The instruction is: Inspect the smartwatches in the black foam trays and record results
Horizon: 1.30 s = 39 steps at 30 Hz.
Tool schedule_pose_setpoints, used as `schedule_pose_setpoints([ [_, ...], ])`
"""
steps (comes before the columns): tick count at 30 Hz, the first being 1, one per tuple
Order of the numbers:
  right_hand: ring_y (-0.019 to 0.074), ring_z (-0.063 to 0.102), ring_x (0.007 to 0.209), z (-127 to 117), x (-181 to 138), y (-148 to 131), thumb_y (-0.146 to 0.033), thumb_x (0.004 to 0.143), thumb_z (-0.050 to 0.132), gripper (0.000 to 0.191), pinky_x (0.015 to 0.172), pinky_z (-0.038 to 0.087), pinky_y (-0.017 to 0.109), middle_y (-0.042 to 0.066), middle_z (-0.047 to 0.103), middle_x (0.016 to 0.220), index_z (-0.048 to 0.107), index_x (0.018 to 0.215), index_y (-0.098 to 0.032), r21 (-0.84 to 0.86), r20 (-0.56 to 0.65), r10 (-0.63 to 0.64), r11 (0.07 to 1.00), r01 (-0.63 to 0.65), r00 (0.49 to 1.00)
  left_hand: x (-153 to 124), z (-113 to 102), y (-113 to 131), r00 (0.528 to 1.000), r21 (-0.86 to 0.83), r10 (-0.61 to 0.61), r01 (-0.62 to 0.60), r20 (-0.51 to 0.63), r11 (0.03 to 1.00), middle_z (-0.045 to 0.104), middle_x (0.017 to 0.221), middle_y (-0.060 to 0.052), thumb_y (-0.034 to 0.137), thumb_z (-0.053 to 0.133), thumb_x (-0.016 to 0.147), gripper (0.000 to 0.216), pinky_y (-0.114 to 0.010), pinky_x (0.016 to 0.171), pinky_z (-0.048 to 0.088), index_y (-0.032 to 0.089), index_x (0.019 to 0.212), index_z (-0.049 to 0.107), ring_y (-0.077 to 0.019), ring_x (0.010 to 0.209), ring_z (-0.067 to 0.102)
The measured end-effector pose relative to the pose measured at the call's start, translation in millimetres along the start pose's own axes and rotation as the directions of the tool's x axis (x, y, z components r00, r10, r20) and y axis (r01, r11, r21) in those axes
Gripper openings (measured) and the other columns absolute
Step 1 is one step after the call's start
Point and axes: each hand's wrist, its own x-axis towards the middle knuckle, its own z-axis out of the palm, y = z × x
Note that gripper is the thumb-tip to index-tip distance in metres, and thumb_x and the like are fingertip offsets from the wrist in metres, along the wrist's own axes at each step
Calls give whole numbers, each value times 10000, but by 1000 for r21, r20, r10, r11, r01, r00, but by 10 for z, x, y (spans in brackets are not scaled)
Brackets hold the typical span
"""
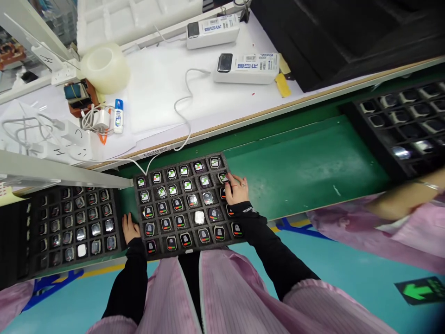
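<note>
A dark foam tray [189, 218] lies on the green bench in front of me, with smartwatches in its compartments. Most watch screens are lit, some with green and white blocks and others with a red-green bar. My right hand [238, 190] rests over the tray's right edge, fingers apart, the fingertips touching a smartwatch [223, 177] in the second row. Part of that row's neighbouring watch is under the hand. Between this tray and the one to its left, my left hand [130, 230] lies with fingers stretched out and holds nothing.
Another watch tray [74, 227] sits left, and a third [406, 120] far right near a co-worker's arm [403, 195]. The shelf above bears two white power banks [246, 68], a tape roll [104, 68], a glue stick [118, 116] and cables. A white post [69, 169] crosses the left side.
</note>
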Motion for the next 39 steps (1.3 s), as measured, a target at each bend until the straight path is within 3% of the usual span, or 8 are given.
schedule_pose_setpoints([
  [7,249,452,1181,-18,-12,13,-275,911,311,454,1106,181,538,119,628,1124,488,1289,-97,46,-56,-23,999,26,998,6,-27,48,1000,44,9,-9,4,999,395,1387,-193,185,366,809,519,-421,1143,253,51,1298,475,-281,1346,303],
  [11,245,451,1189,-22,-56,-100,-257,901,329,477,1114,182,531,118,624,1133,442,1338,-101,105,1,-71,992,70,998,11,-20,41,1000,53,-1,0,4,999,389,1389,-191,170,375,804,519,-416,1147,248,47,1298,474,-266,1351,296],
  [16,252,429,1225,32,-97,-298,-278,931,321,479,1127,180,523,114,612,1164,421,1360,-91,191,69,-231,958,215,970,8,-3,11,999,99,34,-32,-10,995,413,1374,-194,165,373,816,499,-422,1127,288,37,1284,491,-267,1332,329],
  [23,282,384,1271,134,-65,-383,-291,926,344,478,1121,191,539,153,610,1140,472,1325,-59,111,94,-299,951,289,950,-12,-3,27,998,112,56,-53,-30,992,414,1378,-189,159,375,824,497,-431,1119,305,41,1294,487,-269,1325,339],
  [31,264,419,1251,103,-63,-387,-254,943,313,443,1125,203,534,152,602,1163,518,1291,-74,147,8,-305,943,300,952,-28,24,4,995,100,74,-67,-71,993,438,1363,-182,162,376,821,490,-415,1115,319,42,1278,505,-261,1319,357],
  [39,262,420,1250,229,-154,-699,-248,960,284,443,1132,187,542,111,615,1166,517,1304,-93,233,95,-406,897,377,909,-57,28,9,994,102,77,-69,-74,992,428,1379,-168,151,384,824,488,-405,1128,303,56,1290,496,-249,1338,336],
])
